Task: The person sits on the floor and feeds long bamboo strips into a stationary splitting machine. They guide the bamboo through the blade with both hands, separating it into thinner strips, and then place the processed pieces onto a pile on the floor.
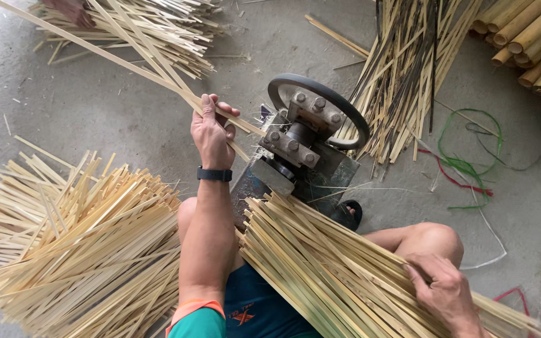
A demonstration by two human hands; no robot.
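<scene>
My left hand (211, 133) grips a few long pale bamboo strips (129, 62) where they leave the left side of a small grey metal splitting machine (295, 150) with a round ring on top. The strips run up and away to the far left. My right hand (443, 286) rests on a bundle of bamboo strips (327, 269) that lies across my lap, fingers pinching at one strip near its right end. A black band sits on my left wrist.
A big heap of split strips (76, 244) lies at my left. More strips (158, 31) lie at the far left, dark and pale slats (408, 69) at the back, whole bamboo poles (533, 44) far right, green and red cords (468, 163) on the concrete floor.
</scene>
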